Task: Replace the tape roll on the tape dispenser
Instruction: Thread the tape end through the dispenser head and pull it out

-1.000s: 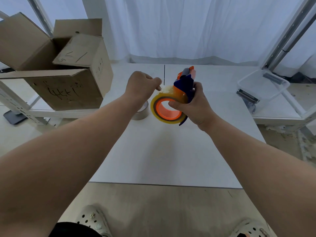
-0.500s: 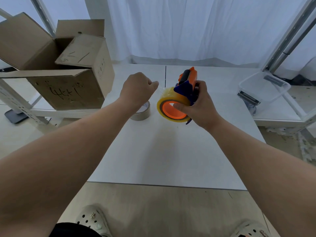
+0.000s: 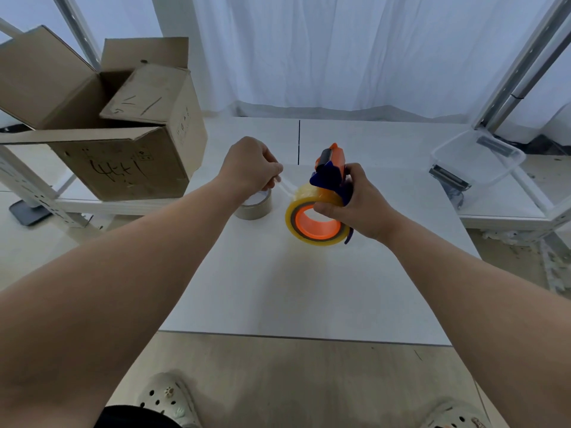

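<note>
The tape dispenser [image 3: 332, 168] is held above the table [image 3: 309, 288] in the right hand [image 3: 355, 202], whose fingers are wrapped around its handle and the mounted tape roll [image 3: 315, 216]. The roll's open core is turned toward the camera, so its axis runs roughly toward the viewer. The left hand [image 3: 250, 168] is closed, its fingertips pinching the tape's free end [image 3: 285, 188], which stretches from the roll's upper left. The dispenser's front end lies up and right of that pinch, so threading probably falls to the left hand. A spent roll [image 3: 255, 206] sits on the table beneath the left wrist.
</note>
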{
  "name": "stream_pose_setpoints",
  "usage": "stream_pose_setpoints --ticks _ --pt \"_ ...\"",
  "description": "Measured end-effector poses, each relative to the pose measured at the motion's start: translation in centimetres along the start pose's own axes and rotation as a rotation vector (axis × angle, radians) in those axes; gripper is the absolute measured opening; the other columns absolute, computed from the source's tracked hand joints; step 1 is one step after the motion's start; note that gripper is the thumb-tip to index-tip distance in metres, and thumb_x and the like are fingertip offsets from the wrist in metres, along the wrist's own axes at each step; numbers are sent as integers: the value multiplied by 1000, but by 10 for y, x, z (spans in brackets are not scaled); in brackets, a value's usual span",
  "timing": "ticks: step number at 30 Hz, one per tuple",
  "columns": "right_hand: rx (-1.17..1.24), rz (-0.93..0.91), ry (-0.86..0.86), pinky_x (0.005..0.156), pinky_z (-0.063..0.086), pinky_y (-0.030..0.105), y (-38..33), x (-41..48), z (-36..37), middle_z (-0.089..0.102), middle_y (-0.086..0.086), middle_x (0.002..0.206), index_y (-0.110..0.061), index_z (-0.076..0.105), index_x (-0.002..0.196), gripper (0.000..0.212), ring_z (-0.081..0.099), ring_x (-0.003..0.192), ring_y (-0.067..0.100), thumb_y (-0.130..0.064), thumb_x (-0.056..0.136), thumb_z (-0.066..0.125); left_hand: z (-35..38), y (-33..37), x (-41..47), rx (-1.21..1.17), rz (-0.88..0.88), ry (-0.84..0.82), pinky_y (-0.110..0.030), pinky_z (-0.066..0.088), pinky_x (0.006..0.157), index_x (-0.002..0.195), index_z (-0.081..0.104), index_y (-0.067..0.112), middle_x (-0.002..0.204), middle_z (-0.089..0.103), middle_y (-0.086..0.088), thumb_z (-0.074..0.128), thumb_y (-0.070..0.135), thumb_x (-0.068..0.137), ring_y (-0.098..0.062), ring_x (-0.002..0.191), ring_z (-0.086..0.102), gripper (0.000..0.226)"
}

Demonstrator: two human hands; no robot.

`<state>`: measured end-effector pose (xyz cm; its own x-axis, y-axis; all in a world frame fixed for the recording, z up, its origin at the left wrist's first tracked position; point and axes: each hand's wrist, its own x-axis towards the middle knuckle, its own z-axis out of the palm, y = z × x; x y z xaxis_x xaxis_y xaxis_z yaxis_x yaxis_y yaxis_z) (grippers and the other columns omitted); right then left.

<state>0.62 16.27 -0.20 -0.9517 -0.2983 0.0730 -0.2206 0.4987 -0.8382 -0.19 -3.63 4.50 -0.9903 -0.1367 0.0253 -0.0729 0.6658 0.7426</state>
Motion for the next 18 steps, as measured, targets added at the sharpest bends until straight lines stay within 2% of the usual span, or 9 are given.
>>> stream_pose_setpoints --ticks 3,8,11,16,18 --pt "-21 9 -28 76 50 27 3 -2 -1 54 3 112 -14 33 125 67 57 96 22 -30 76 75 -3 1 1 48 24 24 -31 58 71 80 67 1 75 72 -14 63 13 86 -21 64 69 13" --pt "-189 34 -135 76 49 35 11 -8 -5 54 1 106 -20 30 124 66 57 93 24 -32 76 74 -6 9 1 34 81 33 -29 59 68 84 66 -1 77 72 -13 61 10 86 -22 67 70 12" --pt "-116 53 -110 79 49 31 12 -8 -10 56 -1 107 -18 34 125 66 57 93 20 -28 75 76 -4 9 -1 -6 71 17 -23 58 63 85 64 0 78 72 -13 62 10 86 -18 61 68 11" --pt "91 147 -115 68 48 18 12 -6 -13 58 0 101 -24 44 114 43 58 86 14 -30 81 70 -2 17 -3 -165 64 29 -18 57 55 89 63 -1 76 71 -13 61 10 86 -14 56 65 12" --pt "140 172 -132 68 49 19 10 -4 -12 58 3 103 -25 43 116 45 60 88 16 -30 80 70 -2 21 -4 -180 71 28 -18 57 54 89 63 -1 74 70 -11 60 9 85 -14 56 65 11"
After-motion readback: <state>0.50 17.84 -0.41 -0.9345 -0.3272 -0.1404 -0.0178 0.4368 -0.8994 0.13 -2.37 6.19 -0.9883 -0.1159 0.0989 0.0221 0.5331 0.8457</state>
